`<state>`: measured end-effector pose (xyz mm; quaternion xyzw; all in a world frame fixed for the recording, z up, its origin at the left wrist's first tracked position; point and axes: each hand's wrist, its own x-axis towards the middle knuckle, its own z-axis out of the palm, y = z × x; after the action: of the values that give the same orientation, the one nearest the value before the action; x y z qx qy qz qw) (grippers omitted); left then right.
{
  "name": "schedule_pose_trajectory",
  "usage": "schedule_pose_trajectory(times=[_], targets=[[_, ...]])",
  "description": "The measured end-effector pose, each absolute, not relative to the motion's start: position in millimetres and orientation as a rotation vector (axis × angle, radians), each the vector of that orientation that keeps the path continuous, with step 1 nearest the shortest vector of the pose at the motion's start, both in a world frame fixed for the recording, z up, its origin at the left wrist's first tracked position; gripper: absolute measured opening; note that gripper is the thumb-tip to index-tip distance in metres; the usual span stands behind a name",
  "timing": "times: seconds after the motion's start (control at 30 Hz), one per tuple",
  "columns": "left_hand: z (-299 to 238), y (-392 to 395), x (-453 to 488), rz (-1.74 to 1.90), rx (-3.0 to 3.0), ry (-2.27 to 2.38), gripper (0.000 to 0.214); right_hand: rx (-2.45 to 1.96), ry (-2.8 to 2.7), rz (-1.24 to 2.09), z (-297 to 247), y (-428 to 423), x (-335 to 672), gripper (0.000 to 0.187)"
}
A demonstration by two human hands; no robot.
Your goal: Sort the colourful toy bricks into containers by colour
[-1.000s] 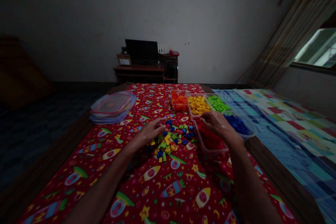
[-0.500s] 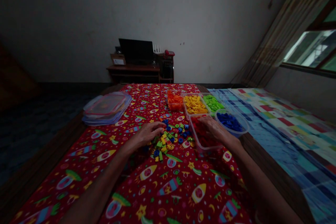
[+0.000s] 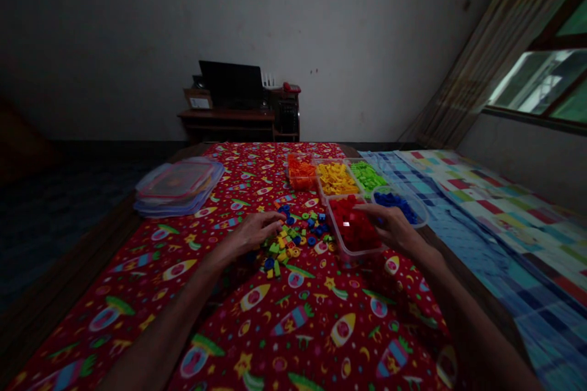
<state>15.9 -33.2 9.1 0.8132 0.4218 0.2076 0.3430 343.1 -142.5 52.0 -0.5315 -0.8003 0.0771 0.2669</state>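
My left hand (image 3: 252,233) lies on the red patterned cloth (image 3: 293,317), fingers stretched out and touching the left edge of a loose pile of small mixed-colour plastic pieces (image 3: 296,237). My right hand (image 3: 395,227) rests against the right rim of a clear box of red pieces (image 3: 353,227). Its fingers reach along the rim, between that box and a round tub of blue pieces (image 3: 398,203). I see nothing held in either hand.
Behind the red box stand clear boxes of orange (image 3: 301,172), yellow (image 3: 336,178) and green pieces (image 3: 367,175). A stack of clear lids (image 3: 178,184) lies at the far left. A checked blanket (image 3: 481,214) lies to the right. A desk with a monitor (image 3: 233,104) stands by the far wall.
My right hand has drawn back from over the red pieces to the box's right rim. The left hand has stayed at the pile. The view has shifted slightly.
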Motion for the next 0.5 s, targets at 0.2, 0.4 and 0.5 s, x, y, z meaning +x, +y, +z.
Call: schedule_pose_trajectory(times=[0.2, 0.4, 0.5], targets=[[9.9, -34.4, 17.6, 0.531, 2.127, 1.088, 0.045, -1.357, -2.404, 0.36, 37.0, -152.9, 344.6, 0.043], [0.7, -30.7, 16.6, 0.523, 2.196, 1.078, 0.044, -1.244, -2.36, 0.29, 27.7, -160.2, 367.4, 0.045], [0.1, -31.0, 16.5, 0.498, 2.208, 1.063, 0.046, -1.147, -2.404, 0.256, 25.3, -147.0, 361.6, 0.046]])
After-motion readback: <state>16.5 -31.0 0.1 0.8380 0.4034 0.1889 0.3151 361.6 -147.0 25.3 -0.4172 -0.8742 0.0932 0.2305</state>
